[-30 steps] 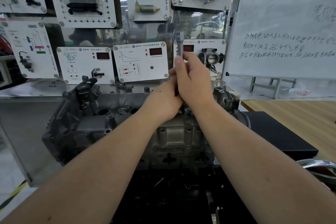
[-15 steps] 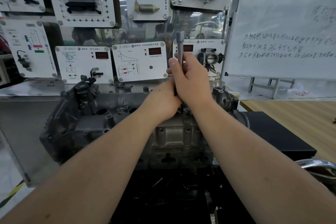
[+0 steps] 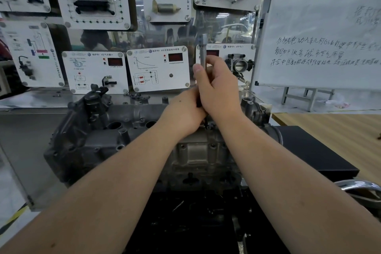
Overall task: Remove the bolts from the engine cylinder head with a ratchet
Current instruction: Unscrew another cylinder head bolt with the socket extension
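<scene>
Grey metal fills the middle of the frame: the engine cylinder head (image 3: 132, 130) sits on the dark worktop (image 3: 313, 150), and both hands meet above its top right part. The right hand (image 3: 218, 90) has its fingers (image 3: 199, 74) curled round the ratchet (image 3: 204, 49), whose silver handle sticks straight up out of the fist. The left hand (image 3: 185, 111) is tucked just under it with its fingers curled round the lower part of the tool, though what they hold is hidden. Since a second ago the right hand has slid a bit higher and more handle shows above it, so I think the tool is being reset or lifted for another turn on a bolt. The bolt itself is hidden under the hands, so I cannot tell how loose it is. More small bolts (image 3: 182, 146) show on the front of the head, so the job looks far from done. Behind, white teaching panels (image 3: 158, 68) stand close, and a whiteboard (image 3: 321, 27) fills the upper right. The panels could block a wide swing of the handle.
</scene>
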The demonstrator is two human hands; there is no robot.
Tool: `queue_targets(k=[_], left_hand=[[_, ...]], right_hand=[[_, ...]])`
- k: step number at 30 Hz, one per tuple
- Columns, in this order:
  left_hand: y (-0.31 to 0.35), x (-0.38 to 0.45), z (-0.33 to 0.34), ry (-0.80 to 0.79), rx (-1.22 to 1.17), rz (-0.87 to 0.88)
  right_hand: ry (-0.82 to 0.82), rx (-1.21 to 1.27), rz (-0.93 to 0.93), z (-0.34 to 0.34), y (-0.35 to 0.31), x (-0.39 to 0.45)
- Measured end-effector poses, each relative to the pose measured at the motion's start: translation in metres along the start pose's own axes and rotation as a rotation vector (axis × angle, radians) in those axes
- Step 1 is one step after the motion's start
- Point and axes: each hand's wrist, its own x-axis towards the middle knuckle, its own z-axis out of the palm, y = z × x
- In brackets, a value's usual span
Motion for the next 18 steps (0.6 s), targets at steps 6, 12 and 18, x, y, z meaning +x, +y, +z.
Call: queue_targets(k=[6,12,18], left_hand=[[0.0035,-0.0027,-0.0015,-0.017,-0.014,0.021],[0.0010,-0.0020,-0.0016,-0.030,-0.020,0.043],[-0.0001,-0.0005,0.0001,-0.006,0.003,0.048]], right_hand=[[0.032,-0.085,0.014,-0.0013,0.0012,0.0015],[-0.036,0.028,0.037,-0.0001,-0.0017,-0.0017],[-0.018,-0.052,0.005,-0.0007,0.0009,-0.0004]])
